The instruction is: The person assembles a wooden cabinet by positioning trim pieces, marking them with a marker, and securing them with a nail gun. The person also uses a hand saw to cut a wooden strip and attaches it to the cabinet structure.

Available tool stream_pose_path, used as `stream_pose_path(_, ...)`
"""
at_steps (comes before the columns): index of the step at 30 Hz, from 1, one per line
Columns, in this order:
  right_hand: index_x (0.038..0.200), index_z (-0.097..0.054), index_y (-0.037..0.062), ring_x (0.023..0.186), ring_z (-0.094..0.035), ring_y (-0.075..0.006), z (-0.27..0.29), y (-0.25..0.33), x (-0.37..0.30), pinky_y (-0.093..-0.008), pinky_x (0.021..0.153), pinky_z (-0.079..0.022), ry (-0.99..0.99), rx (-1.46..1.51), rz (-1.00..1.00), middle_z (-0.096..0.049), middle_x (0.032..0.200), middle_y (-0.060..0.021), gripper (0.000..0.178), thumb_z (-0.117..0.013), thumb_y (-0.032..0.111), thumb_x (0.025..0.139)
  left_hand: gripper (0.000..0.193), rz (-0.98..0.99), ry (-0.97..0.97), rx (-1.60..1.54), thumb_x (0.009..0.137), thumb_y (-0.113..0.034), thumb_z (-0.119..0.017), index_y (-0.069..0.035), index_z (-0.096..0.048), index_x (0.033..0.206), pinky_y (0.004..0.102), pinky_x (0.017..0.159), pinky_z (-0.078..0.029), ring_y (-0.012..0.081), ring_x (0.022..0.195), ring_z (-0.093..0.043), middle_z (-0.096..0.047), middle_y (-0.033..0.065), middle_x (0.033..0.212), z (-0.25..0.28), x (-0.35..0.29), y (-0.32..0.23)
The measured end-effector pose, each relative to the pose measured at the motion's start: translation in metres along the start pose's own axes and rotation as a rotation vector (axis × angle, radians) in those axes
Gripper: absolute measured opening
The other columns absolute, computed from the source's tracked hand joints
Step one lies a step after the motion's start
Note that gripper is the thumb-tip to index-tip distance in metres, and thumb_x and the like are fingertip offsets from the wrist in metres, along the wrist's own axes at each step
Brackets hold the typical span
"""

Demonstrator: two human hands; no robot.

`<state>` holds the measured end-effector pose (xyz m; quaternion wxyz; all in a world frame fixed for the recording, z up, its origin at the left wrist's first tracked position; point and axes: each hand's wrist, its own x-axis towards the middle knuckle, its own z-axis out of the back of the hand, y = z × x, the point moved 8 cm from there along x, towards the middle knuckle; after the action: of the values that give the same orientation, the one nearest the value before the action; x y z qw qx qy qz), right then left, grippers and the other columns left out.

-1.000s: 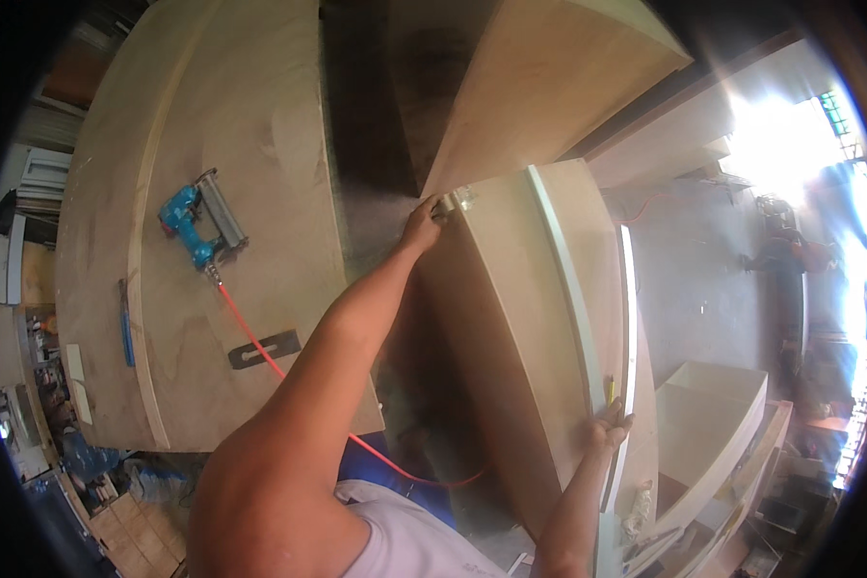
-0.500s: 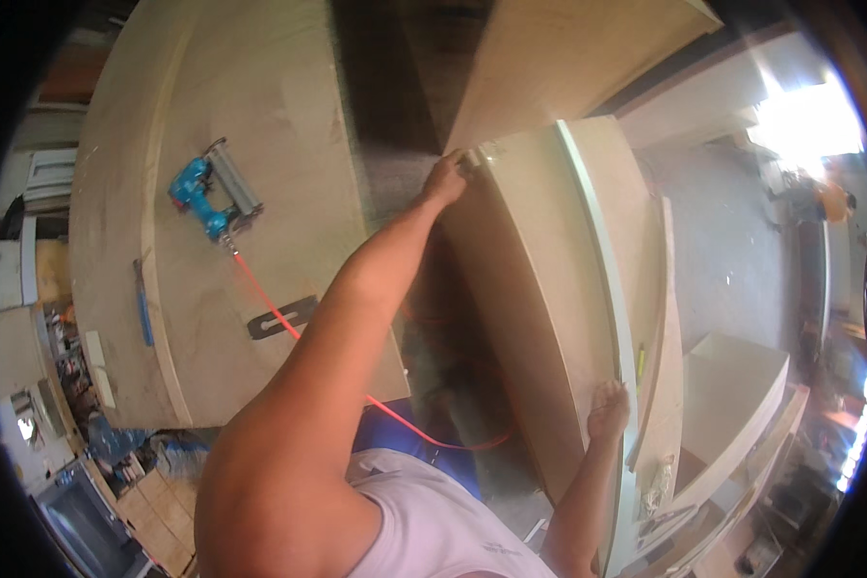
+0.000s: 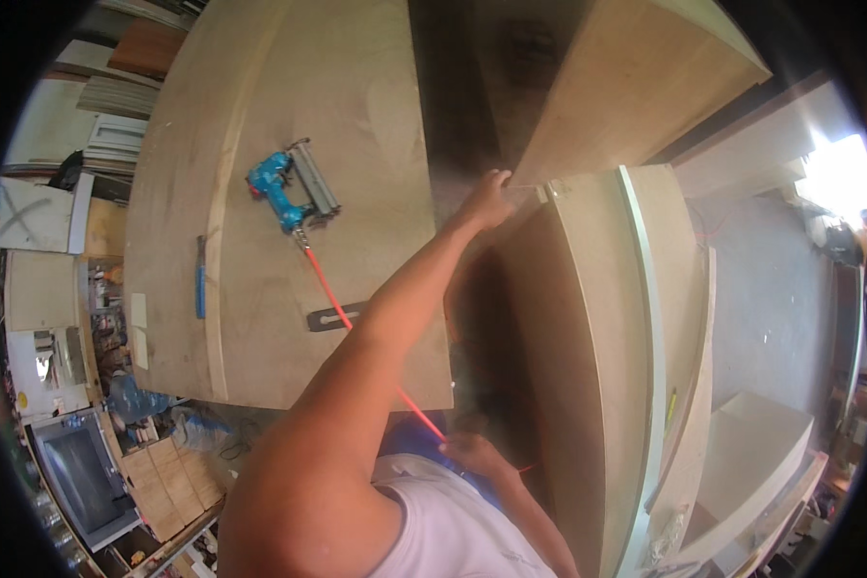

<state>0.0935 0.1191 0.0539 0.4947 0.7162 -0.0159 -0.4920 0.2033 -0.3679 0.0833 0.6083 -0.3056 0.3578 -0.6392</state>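
My left hand (image 3: 488,200) reaches forward with fingers curled at the far end of a long curved plywood box (image 3: 588,337); the exact grip is partly hidden. Near my body, my right hand (image 3: 477,455) is closed over the red air hose (image 3: 329,291), somewhat blurred. That hose runs to a teal nail gun (image 3: 289,188) with a grey magazine, lying on a large plywood panel (image 3: 366,116) on my left. A pale green strip (image 3: 647,289) lies lengthwise along the curved box.
A dark slotted plate (image 3: 335,316) and a blue-handled tool (image 3: 200,279) rest on the panel. Another wooden box (image 3: 636,77) stands beyond the curved one. At right is a white open box (image 3: 756,443); a dark tray-like object (image 3: 82,477) sits at lower left.
My right hand has left the curved box's near part and moved left to the hose. My left hand has shifted off the box's top corner to its left side. The whole view has swung.
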Motion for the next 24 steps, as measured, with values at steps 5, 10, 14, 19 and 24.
stream_pose_path(5,0.093,-0.073,0.0009,0.069,-0.057,-0.0122,0.043,0.047,-0.023,-0.0332,0.063,-0.048,-0.049,0.155,-0.123,-0.064,0.073,-0.0044,0.043,-0.071,0.043,0.092,0.056,0.109,-0.745,0.252,0.082,-0.011,-0.072,-0.007,-0.054,0.136,0.0439,0.109,-0.041,0.0348,0.13,-0.051,-0.055,0.0187,0.137,0.208,-0.102,0.063)
stream_pose_path(10,0.097,-0.072,0.0012,0.069,-0.058,-0.0143,0.09,0.102,-0.048,-0.0339,0.064,-0.048,-0.121,-0.023,-0.047,-0.065,0.075,-0.0058,0.036,-0.069,0.037,0.093,0.079,0.887,-0.827,0.428,0.083,-0.051,-0.071,0.007,-0.051,0.132,0.052,0.097,-0.051,0.0408,0.111,-0.064,-0.06,0.0251,0.128,0.331,-0.18,0.187)
stream_pose_path(14,0.104,-0.073,0.0063,0.083,-0.063,-0.0176,0.092,0.13,-0.062,-0.0346,0.078,-0.05,-0.092,-0.169,-0.069,-0.069,0.087,-0.0068,0.035,-0.067,0.039,0.093,0.06,0.842,-0.677,-0.06,0.082,-0.04,-0.075,0.008,-0.061,0.116,0.0495,0.08,-0.055,0.0351,0.098,-0.068,-0.066,0.0214,0.11,0.328,-0.152,0.269)
stream_pose_path(19,0.119,-0.069,0.0105,0.104,-0.065,-0.0208,0.09,0.137,-0.085,-0.0359,0.09,-0.05,-0.096,-0.218,-0.149,-0.069,0.111,-0.0111,0.042,-0.07,0.041,0.09,0.038,0.835,-0.768,-0.648,0.077,-0.024,-0.077,0.003,-0.065,0.102,0.0404,0.06,-0.05,0.0232,0.076,-0.061,-0.061,0.0083,0.089,0.329,-0.147,0.244)
stream_pose_path(24,0.133,-0.056,0.0,0.105,-0.067,-0.0296,0.123,0.197,-0.138,-0.0401,0.092,-0.053,-0.431,-0.239,0.183,-0.067,0.113,-0.0195,0.073,-0.075,0.052,0.086,0.031,0.631,-0.613,-0.91,0.079,-0.029,-0.076,-0.009,-0.059,0.095,0.0298,0.059,-0.046,0.0142,0.068,-0.055,-0.054,-0.0001,0.083,0.263,-0.193,0.121)
